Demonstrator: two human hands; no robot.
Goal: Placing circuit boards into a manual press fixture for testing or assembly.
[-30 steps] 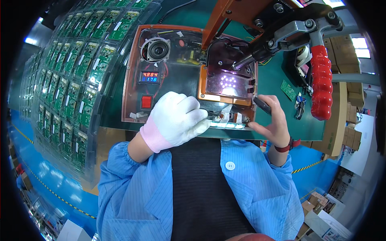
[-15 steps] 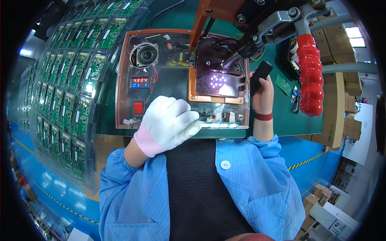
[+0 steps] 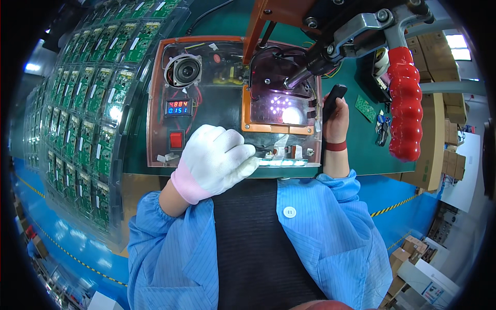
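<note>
Head view: left hand [image 3: 217,157], white glove, fingers curled, tips pinching a thin dark piece [image 3: 264,150] at front edge of test jig [image 3: 206,98], just abv a lit strip [image 3: 281,162]. Right hand [image 3: 336,121] bare, closed round a black handset [image 3: 333,101] beside jig's right side. Red lever grip [image 3: 404,103] well right. PCB racks [image 3: 88,98] on left.

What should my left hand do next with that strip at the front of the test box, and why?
Probably ease the gloved left hand back off the pale strip. Its fingertips rest on the strip's end at the front edge of the clear test box, the lamps under the orange frame are lit, and the right hand is off to the side holding a small black device.
</note>
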